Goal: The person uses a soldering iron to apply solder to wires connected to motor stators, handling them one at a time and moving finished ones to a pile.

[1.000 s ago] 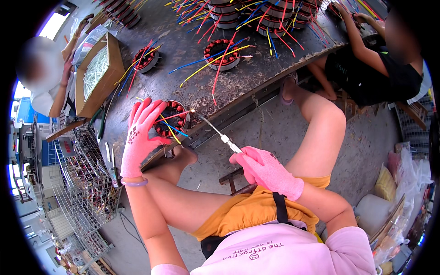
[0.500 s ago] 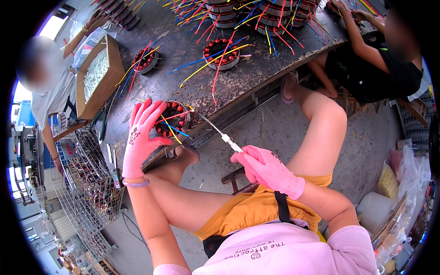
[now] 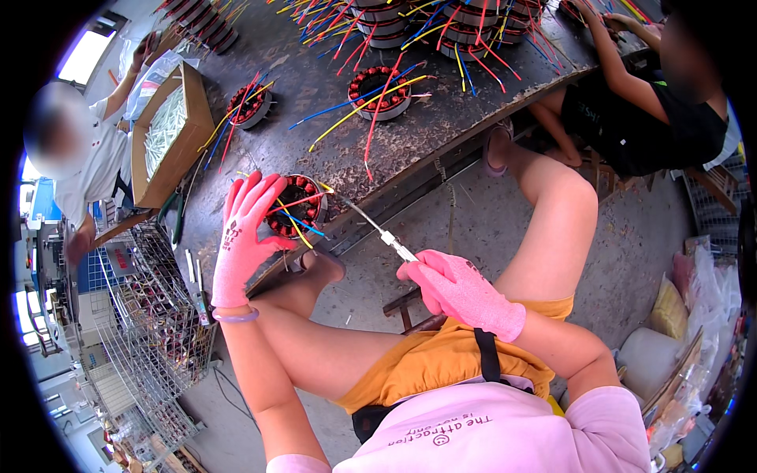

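Note:
My left hand [image 3: 246, 232], in a pink glove, grips a motor stator [image 3: 303, 199] by its left side at the table's near edge. Red windings line the ring, and short red, blue and yellow wires stick out of it. In my gloved right hand [image 3: 465, 293] is a slim tool [image 3: 388, 238] with a white body and a thin metal shaft. Its tip is close to the wire ends at the stator's right side; whether it touches them I cannot tell. Two more stators, a middle one [image 3: 380, 93] and a left one [image 3: 250, 106], rest farther back on the table.
Stacked stators [image 3: 465, 31] with long coloured wires stand at the back of the worn table [image 3: 315, 71]. A cardboard box [image 3: 169, 134] holds white tubes. Wire baskets [image 3: 150, 315] stand at the left. One co-worker [image 3: 87, 150] is at the left, another [image 3: 646, 118] at the right.
My hands, the stator and the tool stay almost in place. At the left, the co-worker's head and arms have shifted slightly.

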